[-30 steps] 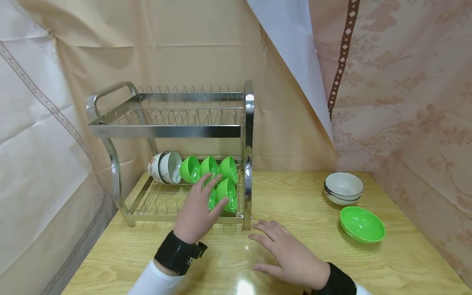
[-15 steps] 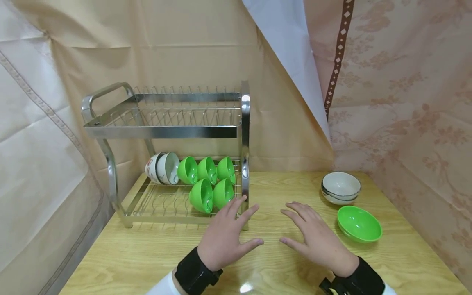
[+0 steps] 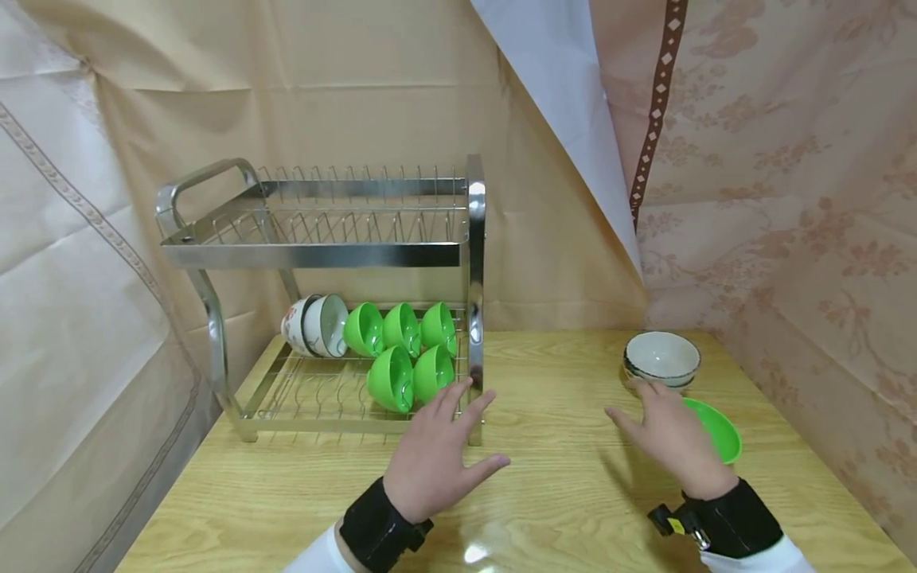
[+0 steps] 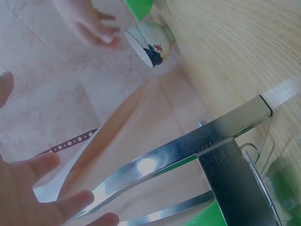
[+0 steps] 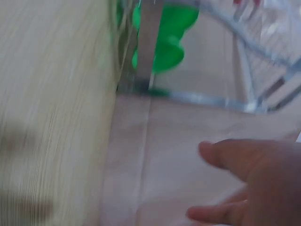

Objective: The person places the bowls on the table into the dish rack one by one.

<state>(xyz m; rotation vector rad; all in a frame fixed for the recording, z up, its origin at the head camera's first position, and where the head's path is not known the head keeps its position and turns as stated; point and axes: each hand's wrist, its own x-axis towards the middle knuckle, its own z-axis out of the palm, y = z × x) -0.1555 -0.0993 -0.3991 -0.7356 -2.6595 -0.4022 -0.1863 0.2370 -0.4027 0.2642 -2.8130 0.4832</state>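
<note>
My right hand [image 3: 673, 434] hovers in front of the stacked white bowls [image 3: 662, 357] with dark rims, fingers spread and holding nothing. It partly covers the green bowl [image 3: 719, 430] on the table. My left hand [image 3: 438, 458], fingers spread, holds nothing near the front right corner of the metal dish rack [image 3: 315, 255]. On the rack's lower tier several green bowls [image 3: 390, 380] stand tilted on edge, beside two white patterned bowls [image 3: 325, 326]. The left wrist view shows the flowered outside of the white stack [image 4: 153, 44]. The right wrist view is blurred.
The rack's upper tier [image 3: 337, 219] has rows of upright wire slots. A metal post [image 3: 476, 294] bounds its right side. Bare wood table [image 3: 552, 382] lies between rack and bowls. Cloth curtains [image 3: 559, 263] hang behind and at both sides.
My left hand has drawn back from the rack's green bowls to the right and now stays still. My right hand has moved right and forward to the white stack.
</note>
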